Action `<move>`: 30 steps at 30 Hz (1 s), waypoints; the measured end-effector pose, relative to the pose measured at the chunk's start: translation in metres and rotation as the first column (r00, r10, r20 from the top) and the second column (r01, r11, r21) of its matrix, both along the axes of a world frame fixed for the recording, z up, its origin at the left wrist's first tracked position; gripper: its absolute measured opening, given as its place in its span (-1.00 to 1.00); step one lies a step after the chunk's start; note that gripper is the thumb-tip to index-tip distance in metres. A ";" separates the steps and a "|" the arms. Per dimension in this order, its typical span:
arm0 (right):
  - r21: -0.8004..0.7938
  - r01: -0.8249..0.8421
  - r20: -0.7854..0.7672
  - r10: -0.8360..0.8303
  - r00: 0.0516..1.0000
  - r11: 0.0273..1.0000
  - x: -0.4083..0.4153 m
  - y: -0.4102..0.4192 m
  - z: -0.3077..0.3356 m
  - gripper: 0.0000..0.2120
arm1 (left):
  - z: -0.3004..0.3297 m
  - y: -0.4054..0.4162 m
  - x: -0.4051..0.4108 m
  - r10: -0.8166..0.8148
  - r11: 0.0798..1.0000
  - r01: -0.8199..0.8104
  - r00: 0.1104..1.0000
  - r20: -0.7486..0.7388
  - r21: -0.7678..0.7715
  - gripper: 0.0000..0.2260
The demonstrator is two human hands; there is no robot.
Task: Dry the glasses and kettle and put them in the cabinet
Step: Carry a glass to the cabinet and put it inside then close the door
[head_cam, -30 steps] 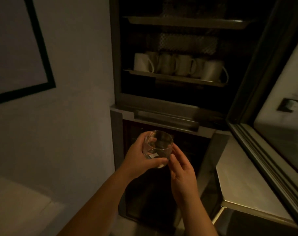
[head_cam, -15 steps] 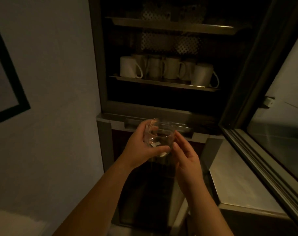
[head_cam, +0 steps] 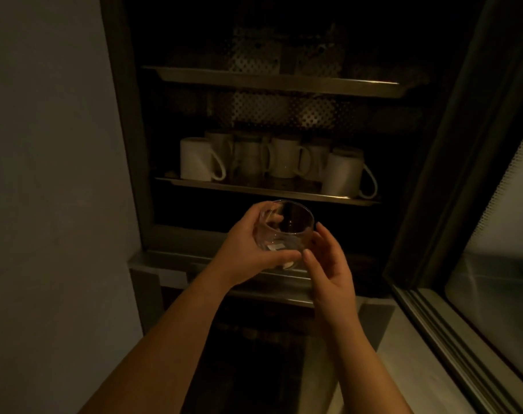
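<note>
One clear glass (head_cam: 285, 231) sits at the frame's centre, between two hands, left hand (head_cam: 248, 252) and right hand (head_cam: 329, 264). About six white mugs (head_cam: 197, 158) stand above it. Two metal shelves (head_cam: 272, 80) cross the upper half.

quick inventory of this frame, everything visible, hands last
glass: 1, clear, held in front of the cabinet, below the mug shelf
mugs: at least 5, white, on the lower shelf
lower shelf: 1, metal, inside the cabinet
upper shelf: 1, metal, above the mugs; contents too dark to tell
cabinet: 1, dark frame, open, centre
wall: pale, left
left hand: grips the glass from the left
right hand: fingers relaxed, fingertips at the right side of the glass
</note>
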State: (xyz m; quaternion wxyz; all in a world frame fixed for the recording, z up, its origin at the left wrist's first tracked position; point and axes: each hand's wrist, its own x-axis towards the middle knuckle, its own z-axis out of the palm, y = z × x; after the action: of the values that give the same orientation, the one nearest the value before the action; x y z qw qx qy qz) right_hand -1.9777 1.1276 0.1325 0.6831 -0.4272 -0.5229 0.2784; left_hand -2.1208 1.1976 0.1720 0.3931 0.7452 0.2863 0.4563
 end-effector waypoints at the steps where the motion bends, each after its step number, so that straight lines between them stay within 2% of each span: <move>1: 0.016 0.004 0.028 -0.004 1.000 1.000 0.002 0.004 0.002 -0.43 | 0.004 0.005 0.002 -0.004 1.000 0.004 1.000 0.008 -0.007 -0.29; 6: 0.139 0.126 0.299 -0.163 0.940 0.982 0.003 0.028 0.004 -0.16 | 0.027 0.027 0.009 -0.041 0.998 0.044 0.997 0.059 -0.051 -0.32; 9: 0.207 0.207 0.287 -0.262 0.921 0.956 -0.006 0.043 0.006 -0.11 | 0.034 0.038 0.013 -0.100 0.991 0.107 0.991 0.089 -0.080 -0.34; 16: 0.361 0.360 0.168 -0.439 0.882 0.860 -0.015 0.074 0.023 -0.23 | 0.043 0.065 0.023 -0.253 0.938 0.297 0.939 0.233 -0.178 -0.43; 18: 0.373 0.383 0.171 -0.468 0.867 0.845 -0.013 0.079 0.029 -0.24 | 0.044 0.076 0.022 -0.305 0.913 0.361 0.913 0.271 -0.192 -0.36; 19: 0.375 0.393 0.183 -0.483 0.857 0.840 -0.011 0.081 0.032 -0.23 | 0.044 0.080 0.020 -0.311 0.910 0.371 0.906 0.286 -0.185 -0.27; 21: 0.373 0.408 0.228 -0.509 0.830 0.833 -0.007 0.082 0.038 -0.22 | 0.047 0.084 0.010 -0.300 0.940 0.332 0.917 0.262 -0.084 -0.06; 23: 0.359 0.418 0.258 -0.519 0.814 0.834 0.001 0.083 0.045 -0.19 | 0.052 0.083 -0.001 -0.182 0.971 0.161 0.978 0.105 0.179 0.01; 24: 0.338 0.427 0.261 -0.520 0.813 0.838 0.006 0.083 0.049 -0.18 | 0.054 0.083 -0.005 -0.070 0.931 0.064 0.998 0.005 0.359 0.01; 26: 0.275 0.452 0.271 -0.519 0.810 0.849 0.013 0.085 0.058 -0.21 | 0.061 0.083 -0.007 0.163 0.736 -0.035 0.978 -0.128 0.676 -0.02; 28: 0.264 0.471 0.298 -0.536 0.790 0.842 0.018 0.087 0.067 -0.24 | 0.064 0.088 0.002 0.251 0.578 -0.008 0.953 -0.168 0.816 -0.11; 30: 0.294 0.479 0.338 -0.559 0.757 0.827 0.020 0.089 0.075 -0.28 | 0.063 0.096 0.016 0.267 0.503 0.016 0.948 -0.173 0.864 -0.21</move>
State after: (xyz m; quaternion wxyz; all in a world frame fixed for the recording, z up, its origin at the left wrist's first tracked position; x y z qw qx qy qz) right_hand -1.9581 1.2164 0.2074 0.6453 -0.5375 -0.5384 -0.0700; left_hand -2.1051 1.2937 0.2345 -0.1057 0.8753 0.1311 0.4533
